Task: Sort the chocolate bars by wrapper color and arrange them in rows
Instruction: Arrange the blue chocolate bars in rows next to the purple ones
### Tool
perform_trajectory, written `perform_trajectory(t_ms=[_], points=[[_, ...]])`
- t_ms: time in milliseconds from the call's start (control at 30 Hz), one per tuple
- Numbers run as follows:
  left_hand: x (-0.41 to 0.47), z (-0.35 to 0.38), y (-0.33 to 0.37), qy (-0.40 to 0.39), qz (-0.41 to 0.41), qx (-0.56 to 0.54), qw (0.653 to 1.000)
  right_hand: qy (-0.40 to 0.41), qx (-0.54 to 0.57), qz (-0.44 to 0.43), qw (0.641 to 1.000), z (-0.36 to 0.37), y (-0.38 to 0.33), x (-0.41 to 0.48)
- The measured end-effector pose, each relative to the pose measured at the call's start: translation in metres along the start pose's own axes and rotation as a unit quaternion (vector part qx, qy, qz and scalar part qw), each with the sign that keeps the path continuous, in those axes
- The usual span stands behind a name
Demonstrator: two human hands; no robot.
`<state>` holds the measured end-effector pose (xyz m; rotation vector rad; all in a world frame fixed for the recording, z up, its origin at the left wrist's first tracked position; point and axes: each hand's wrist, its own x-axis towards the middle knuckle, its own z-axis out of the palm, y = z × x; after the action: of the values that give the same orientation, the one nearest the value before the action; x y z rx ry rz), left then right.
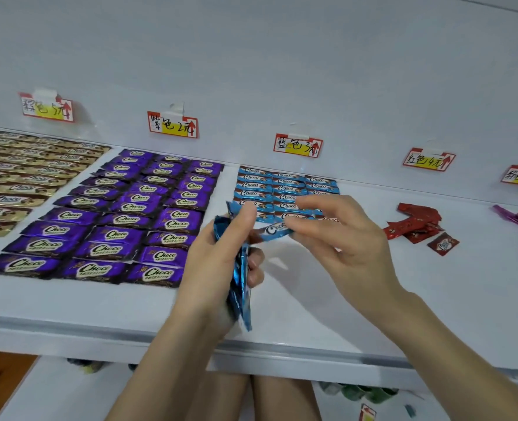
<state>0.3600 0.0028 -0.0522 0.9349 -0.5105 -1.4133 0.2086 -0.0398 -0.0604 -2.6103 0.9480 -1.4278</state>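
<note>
Over a white shelf [312, 299], the left hand [218, 265] grips a blue stack [241, 278]; the right hand [342, 238] pinches one blue bar [277, 230]. Blue rows [285, 185] lie beyond, purple rows [124, 223] left, against a white wall [251, 56].

White "Choco" script is showing on the purple foil-wrapped chocolate bars [108, 233], the blue foil-wrapped bars [286, 197] and the gold foil-wrapped bars [11, 200]. On the white back wall [251, 71], the handwritten paper tag over the purple rows [172, 126] is reading 紫色 2元, the paper tag over the blue rows [297, 146] is reading 蓝色 3元, and the paper tag further right [427, 161] is reading 红色 4元.

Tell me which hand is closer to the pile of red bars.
Right. The right hand lies just left of the red bars; the left hand, gripping blue bars, is farther left.
</note>
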Motion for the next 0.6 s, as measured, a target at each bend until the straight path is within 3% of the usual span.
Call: perform_trajectory(t_ms=[67, 133, 200, 267, 333, 433, 600], points=[[-0.006, -0.001, 0.001, -0.056, -0.023, 0.028, 0.998, -0.016, -0.023, -0.048, 0.998, 0.000, 0.005, 0.001], [-0.008, -0.001, 0.000, -0.047, -0.017, 0.049, 0.998, -0.025, -0.014, -0.031, 0.999, 0.000, 0.004, 0.001], [-0.007, -0.001, -0.001, -0.016, 0.011, 0.052, 0.998, 0.001, 0.060, 0.100, 0.993, 0.000, -0.008, 0.001], [-0.005, -0.001, -0.003, -0.002, 0.042, 0.051, 0.998, 0.035, 0.193, 0.255, 0.947, 0.001, -0.020, 0.001], [-0.005, -0.001, -0.006, -0.011, 0.063, 0.060, 0.996, 0.007, 0.290, 0.349, 0.891, 0.002, -0.026, 0.003], [-0.007, 0.001, -0.008, -0.026, 0.081, 0.094, 0.992, -0.029, 0.335, 0.386, 0.859, 0.005, -0.029, 0.007], [-0.006, -0.004, -0.006, -0.022, 0.098, 0.120, 0.988, 0.000, 0.380, 0.414, 0.827, 0.004, -0.022, 0.012]])
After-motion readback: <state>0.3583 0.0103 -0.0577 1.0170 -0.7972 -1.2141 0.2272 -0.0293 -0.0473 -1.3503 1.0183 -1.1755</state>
